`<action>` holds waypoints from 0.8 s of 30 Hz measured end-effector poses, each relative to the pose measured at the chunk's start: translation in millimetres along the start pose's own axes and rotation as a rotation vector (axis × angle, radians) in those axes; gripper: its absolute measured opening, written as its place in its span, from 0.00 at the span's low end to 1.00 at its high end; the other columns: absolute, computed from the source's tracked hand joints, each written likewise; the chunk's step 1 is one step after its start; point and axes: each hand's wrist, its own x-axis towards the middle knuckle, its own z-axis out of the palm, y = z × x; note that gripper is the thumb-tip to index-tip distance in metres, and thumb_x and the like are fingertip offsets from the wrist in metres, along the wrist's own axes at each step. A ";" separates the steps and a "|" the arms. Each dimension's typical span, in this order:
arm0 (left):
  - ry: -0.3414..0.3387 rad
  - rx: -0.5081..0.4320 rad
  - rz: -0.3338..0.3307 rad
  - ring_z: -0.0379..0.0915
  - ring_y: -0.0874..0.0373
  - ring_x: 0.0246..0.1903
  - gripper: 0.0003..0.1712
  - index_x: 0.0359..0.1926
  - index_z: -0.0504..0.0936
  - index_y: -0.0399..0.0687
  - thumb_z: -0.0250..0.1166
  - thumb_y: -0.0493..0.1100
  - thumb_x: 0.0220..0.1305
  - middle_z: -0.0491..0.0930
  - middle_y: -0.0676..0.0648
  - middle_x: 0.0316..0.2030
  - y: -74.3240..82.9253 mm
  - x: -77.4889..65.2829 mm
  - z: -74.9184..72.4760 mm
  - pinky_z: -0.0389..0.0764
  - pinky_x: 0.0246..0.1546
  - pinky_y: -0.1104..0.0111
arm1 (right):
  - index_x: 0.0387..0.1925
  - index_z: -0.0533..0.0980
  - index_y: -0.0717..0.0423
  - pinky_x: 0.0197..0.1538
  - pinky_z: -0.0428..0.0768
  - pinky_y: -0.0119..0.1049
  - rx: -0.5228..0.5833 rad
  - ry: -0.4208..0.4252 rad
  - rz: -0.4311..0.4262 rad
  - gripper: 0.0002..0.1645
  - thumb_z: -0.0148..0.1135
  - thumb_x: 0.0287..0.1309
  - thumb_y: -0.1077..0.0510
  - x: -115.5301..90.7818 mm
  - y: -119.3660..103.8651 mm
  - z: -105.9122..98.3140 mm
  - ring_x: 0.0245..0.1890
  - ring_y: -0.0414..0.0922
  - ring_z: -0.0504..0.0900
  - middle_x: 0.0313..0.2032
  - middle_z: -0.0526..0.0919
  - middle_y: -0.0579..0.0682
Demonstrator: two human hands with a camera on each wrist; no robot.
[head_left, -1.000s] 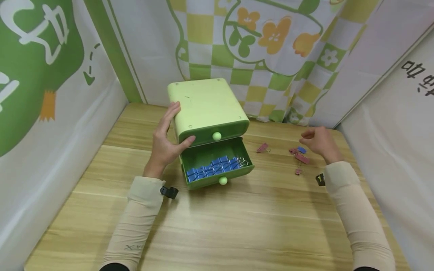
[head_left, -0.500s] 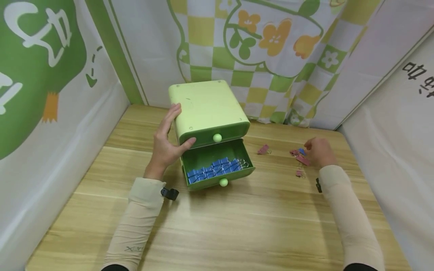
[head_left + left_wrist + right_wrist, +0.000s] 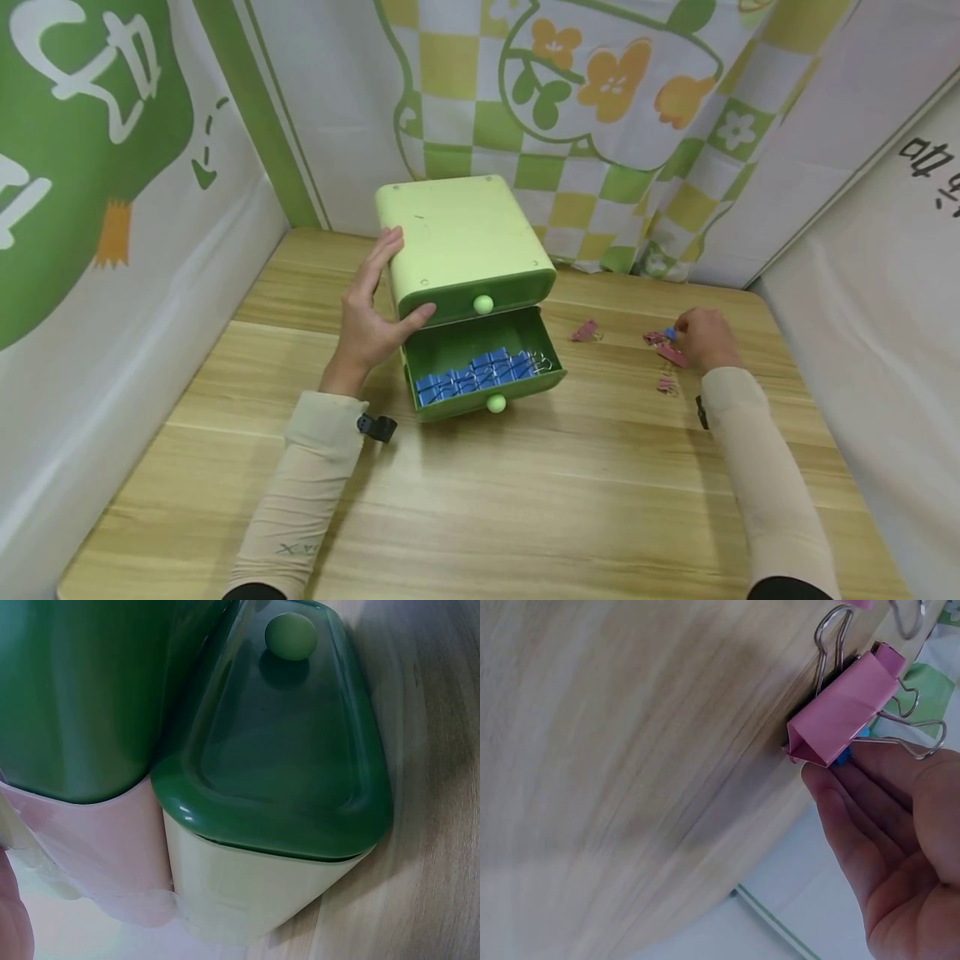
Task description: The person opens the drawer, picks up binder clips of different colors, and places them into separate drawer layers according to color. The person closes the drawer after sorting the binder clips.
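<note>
A small drawer cabinet (image 3: 465, 233) with a pale yellow-green top stands on the table. My left hand (image 3: 367, 321) grips its left front corner, thumb on the dark green front and fingers along the side. Below the top drawer, a green drawer (image 3: 453, 408) is pulled out, holding several blue binder clips (image 3: 476, 371). At the right, my right hand (image 3: 708, 340) pinches another blue binder clip (image 3: 670, 333) at its fingertips, mostly hidden in the right wrist view. Right beside those fingertips lies a pink binder clip (image 3: 844, 709) with silver handles.
More pink binder clips lie around the right hand, including a small pink clip (image 3: 666, 384) in front. A separate pink clip (image 3: 585, 331) lies nearer the cabinet. The left wrist view shows a closed lower drawer (image 3: 277, 742). A patterned curtain (image 3: 517, 125) hangs behind the table.
My right hand has come down and leftward to the blue clip, which now sits tilted at its fingertips. The left hand stays on the cabinet.
</note>
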 end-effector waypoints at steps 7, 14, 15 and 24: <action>0.000 0.011 0.002 0.57 0.46 0.81 0.50 0.75 0.71 0.39 0.75 0.57 0.56 0.69 0.41 0.77 0.3 -0.1 0.4 0.60 0.84 0.51 | 0.48 0.84 0.72 0.51 0.85 0.61 0.061 0.003 0.049 0.16 0.60 0.74 0.61 -2.1 2.7 -0.9 0.49 0.68 0.84 0.49 0.87 0.72; -0.002 0.008 -0.007 0.57 0.46 0.82 0.50 0.75 0.71 0.39 0.75 0.57 0.56 0.69 0.41 0.77 0.8 -1.3 0.5 0.59 0.84 0.52 | 0.49 0.85 0.71 0.50 0.86 0.55 0.184 0.028 0.116 0.18 0.59 0.75 0.58 -4.7 6.5 -1.8 0.50 0.65 0.84 0.51 0.87 0.72; -0.003 0.005 -0.008 0.57 0.46 0.82 0.50 0.75 0.71 0.39 0.75 0.56 0.55 0.69 0.41 0.77 0.7 -1.3 0.4 0.59 0.84 0.52 | 0.50 0.85 0.71 0.48 0.86 0.52 0.215 0.027 0.134 0.19 0.59 0.76 0.57 -5.3 6.3 -2.4 0.50 0.64 0.84 0.52 0.87 0.71; -0.003 -0.017 -0.001 0.57 0.45 0.81 0.52 0.74 0.71 0.37 0.77 0.54 0.50 0.69 0.39 0.77 0.9 1.0 -0.5 0.59 0.84 0.52 | 0.61 0.81 0.68 0.45 0.82 0.24 0.529 -0.021 0.218 0.29 0.60 0.76 0.46 -5.7 -8.4 -17.4 0.44 0.43 0.91 0.40 0.94 0.50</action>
